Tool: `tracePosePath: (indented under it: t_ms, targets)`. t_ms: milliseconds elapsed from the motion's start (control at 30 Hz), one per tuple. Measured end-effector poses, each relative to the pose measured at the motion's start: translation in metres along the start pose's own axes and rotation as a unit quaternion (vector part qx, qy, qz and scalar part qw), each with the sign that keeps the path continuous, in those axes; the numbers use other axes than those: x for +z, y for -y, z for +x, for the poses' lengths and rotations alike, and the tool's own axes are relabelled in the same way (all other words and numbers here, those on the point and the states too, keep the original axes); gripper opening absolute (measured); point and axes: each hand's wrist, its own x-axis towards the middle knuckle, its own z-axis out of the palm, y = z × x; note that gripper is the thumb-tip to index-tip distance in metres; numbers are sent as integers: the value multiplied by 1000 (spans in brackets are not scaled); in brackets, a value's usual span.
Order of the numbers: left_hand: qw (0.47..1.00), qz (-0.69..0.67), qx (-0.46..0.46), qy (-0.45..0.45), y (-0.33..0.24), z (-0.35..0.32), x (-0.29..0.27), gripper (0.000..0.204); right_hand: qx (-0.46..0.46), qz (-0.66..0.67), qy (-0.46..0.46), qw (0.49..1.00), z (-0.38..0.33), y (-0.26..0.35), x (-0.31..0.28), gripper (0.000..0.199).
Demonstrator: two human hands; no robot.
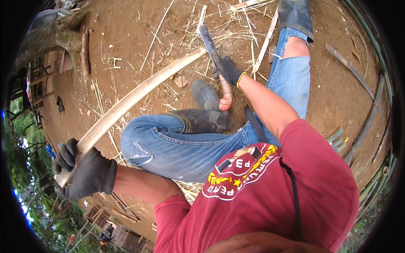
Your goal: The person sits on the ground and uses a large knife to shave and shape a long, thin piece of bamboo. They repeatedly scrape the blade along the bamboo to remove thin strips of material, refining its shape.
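My left hand [90, 173], in a black glove, is closed around the near end of a long pale bamboo strip [135, 95]. The strip bows slightly as it runs up and to the right, across the ground in front of my bent knee. In my right hand [230, 71], gloved in black with a yellow cuff edge, is a machete [207, 41] with a dark blade and a curved brown handle, reddish at its butt. Its blade lies right at the strip's far end; whether the two touch I cannot tell.
Thin bamboo shavings [249, 31] litter the brown dirt around my dark rubber boots [206, 95]. A thick tree root [67, 36] lies at the upper left. Green bamboo poles [377, 181] and a flat grey strip [350, 67] lie to the right.
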Motion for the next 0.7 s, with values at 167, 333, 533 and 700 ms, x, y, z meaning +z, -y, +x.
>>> tracePosePath:
  t_ms: [167,333,533,700]
  targets:
    - [999,-16,2,44,3,-14,13,23,-93,-66,161,980,-30,6,25,49]
    - [998,-19,-12,61,0,-19,13,24,-62,-54,50,995,-18,11,12,49]
    - [995,-43,-10,93,-2,-34,28,22,-36,-29,68,997,-40,8,22,46]
    - [990,-47,-31,132,-6,-34,29,22,-13,-16,53,998,-6,6,4,58]
